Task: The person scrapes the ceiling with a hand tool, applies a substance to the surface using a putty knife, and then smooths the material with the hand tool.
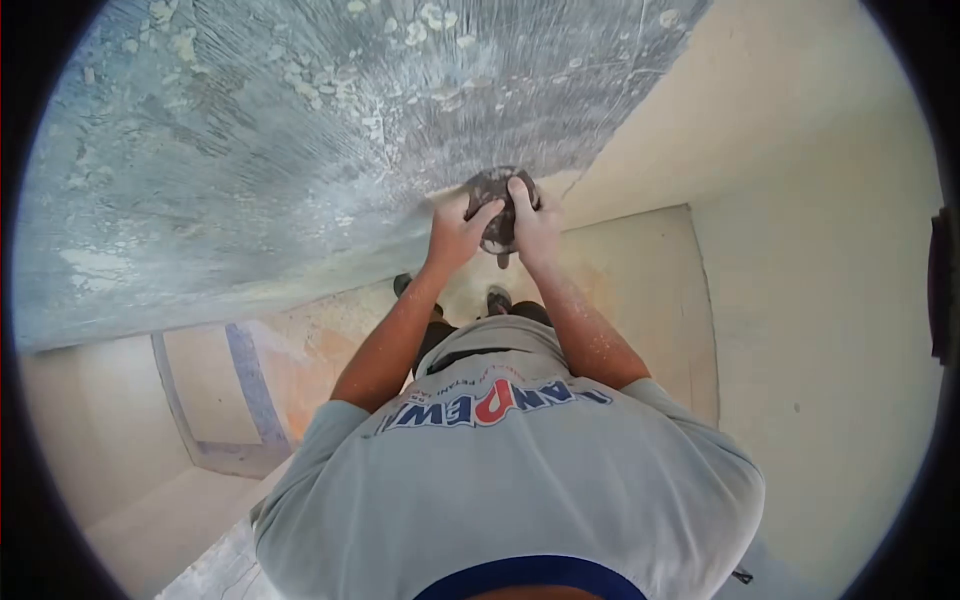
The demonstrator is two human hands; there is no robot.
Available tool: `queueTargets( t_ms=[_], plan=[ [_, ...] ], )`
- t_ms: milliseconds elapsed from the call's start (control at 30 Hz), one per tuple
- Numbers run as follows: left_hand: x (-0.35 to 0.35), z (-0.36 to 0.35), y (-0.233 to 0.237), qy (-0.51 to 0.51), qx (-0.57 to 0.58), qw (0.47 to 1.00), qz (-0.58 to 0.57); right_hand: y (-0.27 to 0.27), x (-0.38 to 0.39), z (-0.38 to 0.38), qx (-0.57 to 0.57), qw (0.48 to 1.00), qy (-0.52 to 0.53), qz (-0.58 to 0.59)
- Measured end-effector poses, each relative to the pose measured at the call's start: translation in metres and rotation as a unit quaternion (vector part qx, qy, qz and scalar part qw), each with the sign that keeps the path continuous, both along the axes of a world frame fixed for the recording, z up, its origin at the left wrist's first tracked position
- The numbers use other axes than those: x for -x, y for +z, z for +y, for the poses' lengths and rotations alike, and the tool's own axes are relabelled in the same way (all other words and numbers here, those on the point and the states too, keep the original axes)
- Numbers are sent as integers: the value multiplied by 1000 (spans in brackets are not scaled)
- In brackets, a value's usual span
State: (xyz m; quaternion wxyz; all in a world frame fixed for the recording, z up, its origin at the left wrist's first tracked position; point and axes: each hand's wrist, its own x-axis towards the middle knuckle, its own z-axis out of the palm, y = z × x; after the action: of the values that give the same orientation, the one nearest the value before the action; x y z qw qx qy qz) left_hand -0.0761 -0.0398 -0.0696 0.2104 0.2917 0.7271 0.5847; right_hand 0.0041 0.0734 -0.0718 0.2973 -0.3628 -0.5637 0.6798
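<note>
Both hands are closed round a dark, dust-smeared tool [496,225] that looks like a hand sander; its kind is not fully clear. My left hand [458,235] grips its left side, thumb lying across the top. On the opposite side, my right hand [538,226] holds it with the thumb pointing up the tool. A short stub sticks out at the near end. The tool's far side is at the grey, patchy wall [300,150], close to its lower right border; the contact face is hidden. Pale dust coats my right forearm.
A smooth cream wall [820,290] rises on the right. Below lies a dusty, stained floor [625,290], with my shoes [499,299] on it. At lower left is a recessed panel [212,385] with a bluish strip. A dark object [940,285] shows at the right edge.
</note>
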Motion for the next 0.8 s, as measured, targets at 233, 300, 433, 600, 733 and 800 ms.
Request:
queueTargets(
  t_ms=[233, 300, 433, 600, 733, 800],
  plan=[
    [-14, 17, -45, 41, 61, 995, 70, -67, -1, 8, 49, 996, -33, -61],
    [-15, 21, -40, 41, 30, 995, 81, -82, -10, 16, 118, 993, -7, -12],
    [-21, 21, -25, 44, 42, 995, 79, -51, -12, 29, 85, 994, 22, 62],
    [-50, 0, -62, 28, -53, 983, -172, -49, -76, 26, 113, 980, 160, 24],
    [-78, -33, -80, 66, -113, 890, -437, -66, -126, -10, 83, 973, 215, -27],
    [-88, -45, -81, 52, -151, 867, -472, -83, -155, -12, 159, 928, 309, -130]
  ],
)
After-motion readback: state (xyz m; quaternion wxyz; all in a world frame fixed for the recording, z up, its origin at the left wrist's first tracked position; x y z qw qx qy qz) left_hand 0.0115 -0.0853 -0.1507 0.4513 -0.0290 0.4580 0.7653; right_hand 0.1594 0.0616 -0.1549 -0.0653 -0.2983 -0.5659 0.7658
